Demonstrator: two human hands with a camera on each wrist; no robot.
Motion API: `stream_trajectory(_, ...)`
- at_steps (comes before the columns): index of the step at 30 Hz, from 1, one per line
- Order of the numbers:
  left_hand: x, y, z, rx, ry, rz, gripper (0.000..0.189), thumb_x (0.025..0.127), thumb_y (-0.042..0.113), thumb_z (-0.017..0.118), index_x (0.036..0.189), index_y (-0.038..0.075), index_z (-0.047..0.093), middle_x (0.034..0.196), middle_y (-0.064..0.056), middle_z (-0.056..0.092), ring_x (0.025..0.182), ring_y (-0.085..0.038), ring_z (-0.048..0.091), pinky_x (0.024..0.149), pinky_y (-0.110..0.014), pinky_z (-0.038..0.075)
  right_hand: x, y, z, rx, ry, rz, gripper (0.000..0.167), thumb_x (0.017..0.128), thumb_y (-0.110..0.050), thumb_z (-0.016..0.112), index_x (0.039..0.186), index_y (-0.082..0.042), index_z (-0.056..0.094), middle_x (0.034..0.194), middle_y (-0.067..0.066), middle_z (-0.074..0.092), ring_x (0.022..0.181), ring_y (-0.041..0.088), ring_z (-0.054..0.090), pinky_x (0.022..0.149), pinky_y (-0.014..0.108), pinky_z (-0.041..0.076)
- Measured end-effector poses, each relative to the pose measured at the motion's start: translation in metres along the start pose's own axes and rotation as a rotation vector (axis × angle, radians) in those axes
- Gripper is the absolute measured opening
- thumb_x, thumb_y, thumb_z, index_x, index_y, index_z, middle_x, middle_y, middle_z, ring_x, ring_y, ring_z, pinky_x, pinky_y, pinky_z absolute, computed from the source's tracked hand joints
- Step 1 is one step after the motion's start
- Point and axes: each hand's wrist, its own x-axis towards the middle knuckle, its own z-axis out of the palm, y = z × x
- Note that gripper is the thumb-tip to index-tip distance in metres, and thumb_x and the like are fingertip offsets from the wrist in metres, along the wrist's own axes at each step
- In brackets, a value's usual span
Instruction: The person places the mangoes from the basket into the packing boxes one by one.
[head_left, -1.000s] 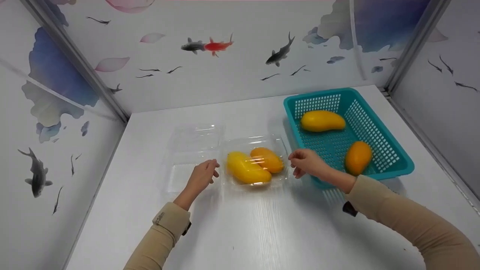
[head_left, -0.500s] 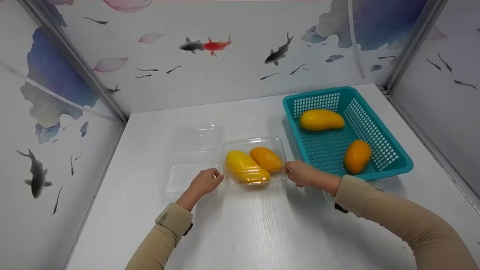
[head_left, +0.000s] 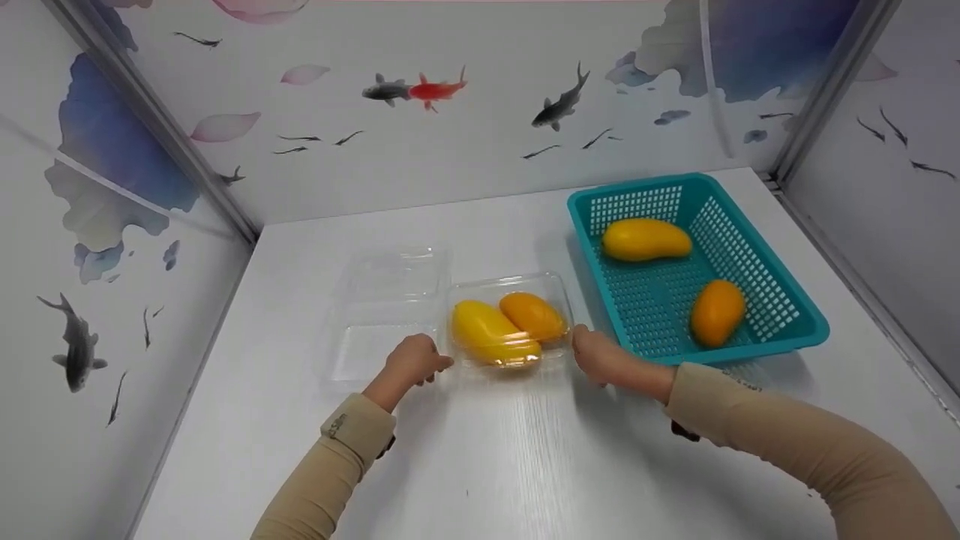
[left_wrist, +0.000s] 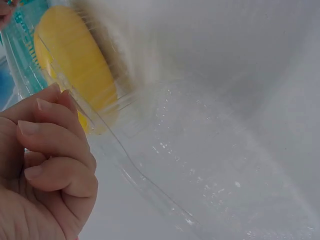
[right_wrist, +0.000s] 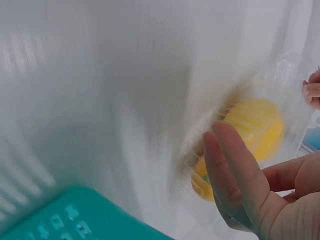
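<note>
Two mangoes (head_left: 491, 334) lie under the clear lid of a plastic clamshell box (head_left: 551, 285) in the middle of the table. At the box's near left corner is my left hand (head_left: 412, 361). In the left wrist view its fingers (left_wrist: 60, 132) are curled, with thumb and index fingertips meeting at the clear rim. My right hand (head_left: 604, 356) is at the box's right edge, beside the basket. The right wrist view shows its long fingers (right_wrist: 237, 160) nearly straight against the box's side. The contact itself is partly hidden by the hand.
Left of the box lies clear plastic packaging (head_left: 390, 289) with nothing visible in it. A teal basket (head_left: 780, 349) stands on the right, holding a yellow mango (head_left: 646, 240) and an orange one (head_left: 718, 313). Printed panels (head_left: 480, 172) enclose the white table (head_left: 495, 472).
Both hands have moved toward me along the box's sides to its nearer part. The lid now lies flatter over the mangoes. Basket and its mangoes are unchanged.
</note>
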Motion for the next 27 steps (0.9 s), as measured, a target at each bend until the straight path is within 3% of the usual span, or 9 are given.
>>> stream_trajectory(3, -0.001, 0.003, -0.001, -0.01, -0.043, -0.029, 0.027, 0.088, 0.027, 0.06, 0.075, 0.004, 0.064, 0.061, -0.006, 0.06, 0.05, -0.015, 0.054, 0.06, -0.03, 0.053, 0.0, 0.003, 0.004, 0.175, 0.011, 0.047, 0.004, 0.094, -0.002, 0.036, 0.094, 0.001, 0.037, 0.064, 0.008, 0.044, 0.046, 0.018, 0.046, 0.041, 0.024, 0.04)
stream_trajectory(7, -0.002, 0.004, 0.001, -0.095, -0.109, -0.05, 0.028, 0.092, 0.023, 0.054, 0.077, -0.001, 0.06, 0.057, -0.008, 0.059, 0.042, -0.015, 0.055, 0.055, -0.03, 0.054, 0.001, 0.008, 0.009, 0.413, 0.019, 0.107, 0.008, 0.097, -0.008, 0.034, 0.093, -0.002, 0.037, 0.074, 0.009, 0.044, 0.054, 0.02, 0.054, 0.048, 0.027, 0.049)
stream_trajectory(12, -0.002, -0.001, 0.005, -0.229, -0.156, -0.011, 0.026, 0.091, 0.016, 0.045, 0.093, -0.008, 0.055, 0.057, -0.01, 0.063, 0.041, -0.015, 0.058, 0.041, -0.022, 0.043, 0.006, 0.013, 0.017, 0.76, 0.076, 0.181, 0.002, 0.092, -0.003, 0.036, 0.094, -0.002, 0.035, 0.082, 0.011, 0.045, 0.057, 0.02, 0.058, 0.049, 0.029, 0.051)
stream_trajectory(14, -0.002, -0.004, 0.007, -0.311, -0.181, 0.012, 0.028, 0.089, 0.013, 0.043, 0.096, -0.01, 0.055, 0.061, -0.011, 0.065, 0.044, -0.016, 0.06, 0.042, -0.021, 0.045, 0.008, 0.015, 0.02, 0.866, 0.094, 0.195, 0.013, 0.089, 0.0, 0.035, 0.102, 0.0, 0.032, 0.082, 0.011, 0.045, 0.054, 0.019, 0.058, 0.049, 0.03, 0.052)
stream_trajectory(17, 0.0, -0.008, 0.012, -0.507, -0.23, 0.003, 0.031, 0.09, 0.012, 0.04, 0.104, -0.013, 0.051, 0.077, -0.017, 0.068, 0.054, -0.019, 0.065, 0.052, -0.028, 0.053, 0.01, 0.017, 0.022, 0.941, 0.104, 0.222, 0.036, 0.087, 0.002, 0.036, 0.121, 0.002, 0.022, 0.083, 0.013, 0.046, 0.053, 0.016, 0.058, 0.05, 0.029, 0.053)
stream_trajectory(20, 0.001, -0.008, 0.016, -0.662, -0.258, -0.007, 0.036, 0.091, 0.012, 0.037, 0.116, -0.014, 0.043, 0.093, -0.02, 0.066, 0.064, -0.022, 0.067, 0.061, -0.032, 0.055, 0.01, 0.018, 0.022, 0.974, 0.079, 0.261, 0.051, 0.089, -0.001, 0.036, 0.135, 0.001, 0.013, 0.087, 0.014, 0.049, 0.055, 0.017, 0.06, 0.054, 0.03, 0.054)
stream_trajectory(23, 0.003, -0.006, 0.02, -0.732, -0.24, -0.018, 0.038, 0.091, 0.011, 0.035, 0.121, -0.013, 0.038, 0.097, -0.019, 0.063, 0.067, -0.021, 0.067, 0.064, -0.032, 0.055, 0.011, 0.019, 0.022, 0.997, 0.049, 0.285, 0.053, 0.091, -0.004, 0.036, 0.138, 0.0, 0.011, 0.089, 0.015, 0.051, 0.058, 0.017, 0.061, 0.058, 0.03, 0.055)
stream_trajectory(27, 0.006, -0.004, 0.025, -0.775, -0.196, -0.055, 0.032, 0.091, 0.009, 0.035, 0.114, -0.011, 0.043, 0.086, -0.013, 0.061, 0.063, -0.016, 0.063, 0.063, -0.028, 0.055, 0.013, 0.019, 0.022, 1.029, 0.048, 0.297, 0.051, 0.092, -0.004, 0.037, 0.137, -0.001, 0.015, 0.087, 0.014, 0.051, 0.059, 0.017, 0.062, 0.061, 0.03, 0.055)
